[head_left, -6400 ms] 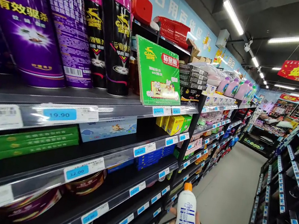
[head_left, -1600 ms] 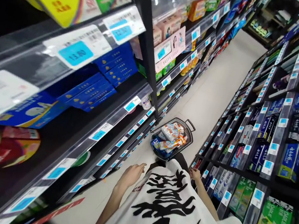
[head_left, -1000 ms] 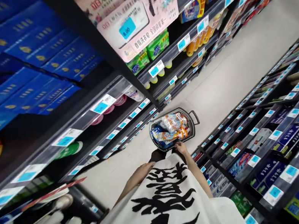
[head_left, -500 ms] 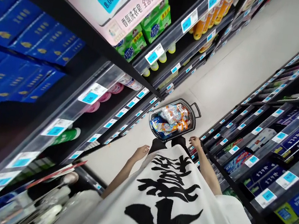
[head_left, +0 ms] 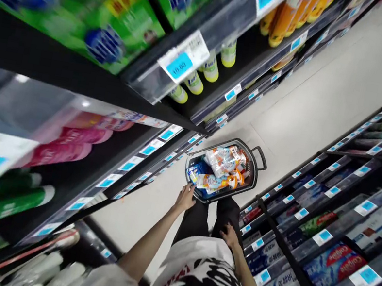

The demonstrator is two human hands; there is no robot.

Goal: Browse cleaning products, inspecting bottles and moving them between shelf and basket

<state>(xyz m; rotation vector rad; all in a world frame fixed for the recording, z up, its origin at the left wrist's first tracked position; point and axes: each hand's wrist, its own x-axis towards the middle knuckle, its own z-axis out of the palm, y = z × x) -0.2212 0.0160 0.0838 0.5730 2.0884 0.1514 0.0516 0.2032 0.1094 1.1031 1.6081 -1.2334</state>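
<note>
A dark shopping basket stands on the floor just ahead of my feet, its handle sticking out at the far right. Inside lie a clear-and-orange plastic pack, an orange-and-white pack and a blue pack. My left hand reaches down to the basket's near left corner, fingertips at the rim. Its fingers look loosely apart; whether they touch the rim is hard to tell. Against my right thigh rests my right hand, fingers spread and holding nothing.
Shelves with blue price tags line both sides of the pale aisle floor. Green boxes, pink bottles and orange bottles stand on the left. Colgate boxes fill part of the right shelf.
The view has tipped forward and closer to the shelves. My left hand has moved onto the basket's near left corner. My right hand has come in from beside the basket to my thigh.
</note>
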